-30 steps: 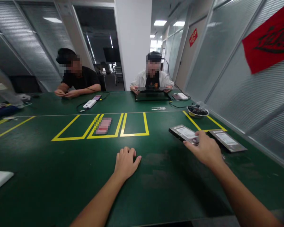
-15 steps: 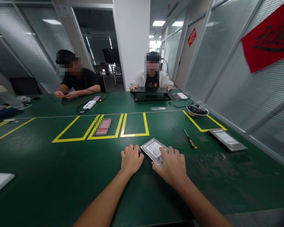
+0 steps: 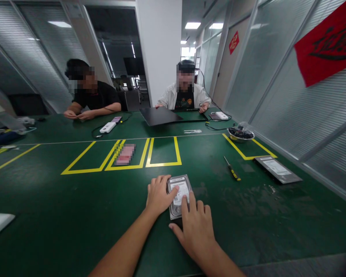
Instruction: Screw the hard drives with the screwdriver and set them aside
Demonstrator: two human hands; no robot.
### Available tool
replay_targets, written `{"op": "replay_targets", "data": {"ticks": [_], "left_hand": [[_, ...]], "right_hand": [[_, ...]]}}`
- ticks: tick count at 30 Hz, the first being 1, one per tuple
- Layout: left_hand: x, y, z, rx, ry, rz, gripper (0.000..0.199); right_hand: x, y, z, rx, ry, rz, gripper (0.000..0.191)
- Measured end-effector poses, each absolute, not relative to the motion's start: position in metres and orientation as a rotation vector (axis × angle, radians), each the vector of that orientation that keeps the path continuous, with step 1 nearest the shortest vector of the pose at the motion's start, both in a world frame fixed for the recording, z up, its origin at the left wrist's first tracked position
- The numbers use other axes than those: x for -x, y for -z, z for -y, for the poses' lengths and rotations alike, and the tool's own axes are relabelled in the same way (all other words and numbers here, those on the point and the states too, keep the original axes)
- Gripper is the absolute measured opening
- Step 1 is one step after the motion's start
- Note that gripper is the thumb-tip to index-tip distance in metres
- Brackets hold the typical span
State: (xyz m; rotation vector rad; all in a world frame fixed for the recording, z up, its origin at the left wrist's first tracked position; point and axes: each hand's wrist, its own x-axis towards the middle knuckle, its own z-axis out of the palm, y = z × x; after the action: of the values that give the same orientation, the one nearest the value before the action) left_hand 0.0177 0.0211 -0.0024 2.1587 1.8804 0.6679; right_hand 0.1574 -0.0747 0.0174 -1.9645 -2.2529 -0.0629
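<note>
A silver hard drive (image 3: 180,187) with a white label lies on the green table between my hands. My left hand (image 3: 158,195) grips its left edge, thumb on the label and fingers along the far left side. Against the drive's right side rest the fingertips of my right hand (image 3: 197,223), its fingers stretched out and the thumb apart near the lower corner. My right hand covers part of that edge. Farther right lies a screwdriver (image 3: 232,169) with a yellow and black handle.
Another label-bearing metal drive (image 3: 273,169) lies at the right, near small loose bits (image 3: 272,189). Behind it stands a bowl of dark parts (image 3: 241,134). Yellow tape (image 3: 163,165) marks the table. Across it, one person (image 3: 187,92) handles a black panel (image 3: 160,116); another person (image 3: 95,96) sits left.
The hard drive has turned more upright in view and come nearer. My left thumb has moved onto it, and my right hand has shifted left and nearer. The person opposite swung the black panel left.
</note>
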Motion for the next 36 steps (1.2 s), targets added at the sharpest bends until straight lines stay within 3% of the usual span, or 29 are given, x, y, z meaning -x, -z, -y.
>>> {"op": "replay_targets", "data": {"ticks": [7,12,21,30,36], "left_hand": [[-0.011,0.007,-0.027,-2.083,-0.687,-1.814,0.045],[-0.011,0.004,-0.024,-2.088,-0.686,-1.805,0.044],[-0.018,0.0,-0.018,-2.158,-0.651,-1.848,0.046],[-0.02,-0.001,-0.017,-2.15,-0.651,-1.887,0.04],[-0.021,-0.004,-0.017,-2.122,-0.625,-1.887,0.04]], "right_hand": [[-0.158,-0.004,0.081,1.831,-0.087,2.218,0.056],[-0.158,0.002,0.079,1.786,-0.143,2.207,0.052],[-0.23,-0.027,0.068,1.54,-0.486,2.291,0.042],[-0.383,-0.028,0.022,2.391,0.244,1.899,0.038],[-0.441,-0.021,0.009,2.572,0.217,1.811,0.044]]}}
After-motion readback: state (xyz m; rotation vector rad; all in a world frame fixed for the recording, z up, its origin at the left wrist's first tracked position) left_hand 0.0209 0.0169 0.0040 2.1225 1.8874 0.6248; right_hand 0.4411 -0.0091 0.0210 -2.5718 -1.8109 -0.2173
